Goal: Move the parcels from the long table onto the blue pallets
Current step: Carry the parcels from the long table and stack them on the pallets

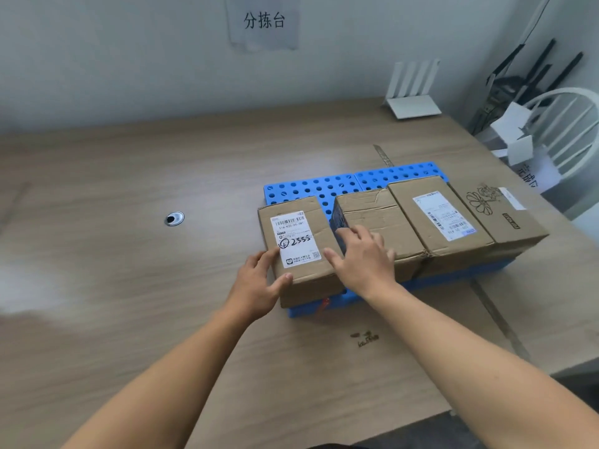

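Note:
Blue perforated pallets [324, 186] lie on the wooden table [129, 254], carrying several cardboard parcels in a row. The leftmost parcel [298, 234] has a white label with handwriting. My left hand [259, 286] holds its near left corner, thumb along the front edge. My right hand [359, 257] rests with straight fingers on the gap between that parcel and the plain second parcel [379, 215]. Further right sit a labelled parcel [434, 215] and a parcel with a flower drawing [499, 212].
A round cable grommet [174, 218] sits in the tabletop to the left. A white router [413, 95] stands at the back by the wall. A white chair [564, 131] with papers is beyond the table's right edge. A paper sign [264, 21] hangs on the wall.

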